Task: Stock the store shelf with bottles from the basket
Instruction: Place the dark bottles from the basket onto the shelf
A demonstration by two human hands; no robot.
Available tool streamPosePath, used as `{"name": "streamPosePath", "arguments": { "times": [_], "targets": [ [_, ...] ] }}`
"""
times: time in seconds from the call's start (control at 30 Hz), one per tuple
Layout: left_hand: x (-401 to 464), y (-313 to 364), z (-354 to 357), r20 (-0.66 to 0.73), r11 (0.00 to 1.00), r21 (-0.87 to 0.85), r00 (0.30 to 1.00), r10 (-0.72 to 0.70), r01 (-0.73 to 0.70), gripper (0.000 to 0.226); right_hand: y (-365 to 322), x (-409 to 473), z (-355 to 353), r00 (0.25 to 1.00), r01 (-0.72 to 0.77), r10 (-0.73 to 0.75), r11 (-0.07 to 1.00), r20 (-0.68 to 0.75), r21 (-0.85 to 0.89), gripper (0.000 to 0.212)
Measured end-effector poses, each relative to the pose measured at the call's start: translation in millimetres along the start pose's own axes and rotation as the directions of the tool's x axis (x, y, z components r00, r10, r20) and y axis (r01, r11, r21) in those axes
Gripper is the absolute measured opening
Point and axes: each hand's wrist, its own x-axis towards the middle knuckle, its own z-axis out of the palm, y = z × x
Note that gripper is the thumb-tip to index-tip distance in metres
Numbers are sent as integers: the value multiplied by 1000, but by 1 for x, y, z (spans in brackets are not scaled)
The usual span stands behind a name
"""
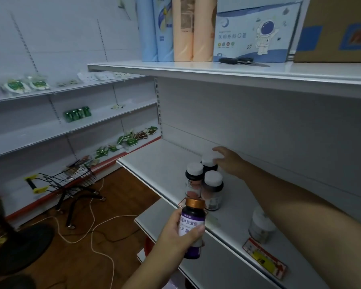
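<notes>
Our left-hand fingers [193,231] curl around a dark purple bottle with a copper-coloured cap and white label [193,226], our left hand [175,232] gripping it upright in front of the edge of the white metal shelf [154,161]. Our right hand [230,162] reaches in over that shelf, its fingers loosely extended against the white cap of the rearmost dark bottle [209,162]; we cannot tell whether they close around it. Just in front of it stand two more dark bottles with white caps, one on the left with a pinkish label [193,180] and one on the right [213,189], the three packed close together. Nearer to us on the same shelf, partly behind our right forearm, sits a pale squat jar [259,226], with a yellow and red price tag [264,258] on the shelf edge below it. Well off to the left, a black wire basket with yellow handles [71,178] stands on the brown wooden floor [117,184].
</notes>
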Motion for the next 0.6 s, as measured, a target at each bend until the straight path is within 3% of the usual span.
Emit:
{"name": "streamPosePath", "arguments": {
  "times": [0.07,0.17,0.37,0.5,0.6],
  "targets": [
    [-1,3,6,31,1000,-5,1000,-2,3,54,-6,-17,-14,996,37,-33,998,-86,45,43],
    [3,5,21,84,999,9,996,31,-32,39,-12,-55,-35,992,74,-65,994,-104,82,36],
    [0,5,84,139,985,40,977,162,-169,15,-23,-189,-77,994,-12,34,978,-100,208,21],
    [-22,-3,137,290,969,72,934,208,-238,19,-27,-293,-93,990,-123,127,990,-64,67,26],
    [-49,-14,181,444,951,87,866,229,-296,20,-19,-357,-102,958,-216,206,976,-201,-28,20]
  ]
}}
